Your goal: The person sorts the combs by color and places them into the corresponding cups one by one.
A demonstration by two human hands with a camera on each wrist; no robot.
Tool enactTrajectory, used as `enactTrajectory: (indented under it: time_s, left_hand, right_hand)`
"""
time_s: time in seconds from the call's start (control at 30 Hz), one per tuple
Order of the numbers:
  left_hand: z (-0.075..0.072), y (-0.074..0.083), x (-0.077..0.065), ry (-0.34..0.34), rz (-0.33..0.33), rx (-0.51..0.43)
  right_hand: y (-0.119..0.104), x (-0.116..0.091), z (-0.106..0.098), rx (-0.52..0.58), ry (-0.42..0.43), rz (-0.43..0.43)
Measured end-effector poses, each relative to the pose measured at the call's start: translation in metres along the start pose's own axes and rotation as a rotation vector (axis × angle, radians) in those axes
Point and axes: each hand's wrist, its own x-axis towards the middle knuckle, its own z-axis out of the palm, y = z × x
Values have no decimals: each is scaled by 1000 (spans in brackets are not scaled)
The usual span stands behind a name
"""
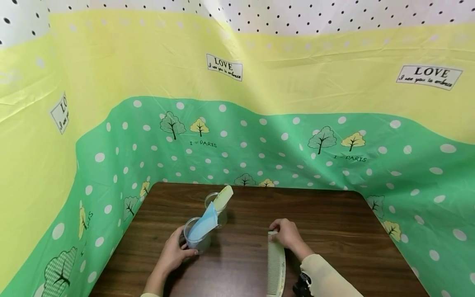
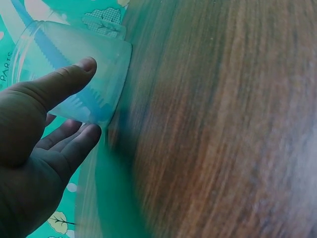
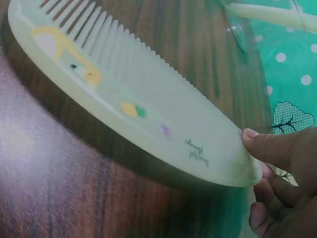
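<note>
My left hand (image 1: 174, 252) holds a clear plastic cup (image 1: 202, 246), thumb on one side and fingers on the other. A blue comb (image 1: 205, 222) leans in this cup, its teeth visible through the wall in the left wrist view, where the cup (image 2: 111, 54) stands on the table. My right hand (image 1: 288, 235) pinches one end of a pale green half-moon comb (image 1: 276, 264) between thumb and fingers. In the right wrist view this comb (image 3: 153, 94) shows a small printed animal, flowers and lettering, with its teeth growing wider apart toward the far end.
Behind the held cup stands a second clear cup (image 1: 222, 219) with a pale yellow-green comb (image 1: 223, 198) leaning out to the right. The dark wooden table (image 1: 326, 214) is bounded by a patterned green and yellow curtain (image 1: 259, 140) at the back and sides.
</note>
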Motion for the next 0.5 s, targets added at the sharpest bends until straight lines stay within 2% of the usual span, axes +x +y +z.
enactTrajectory:
  time_s: [0.5]
  left_hand:
    - [1, 2, -1, 8, 6, -5]
  right_hand:
    - [3, 0, -18, -41, 35, -9]
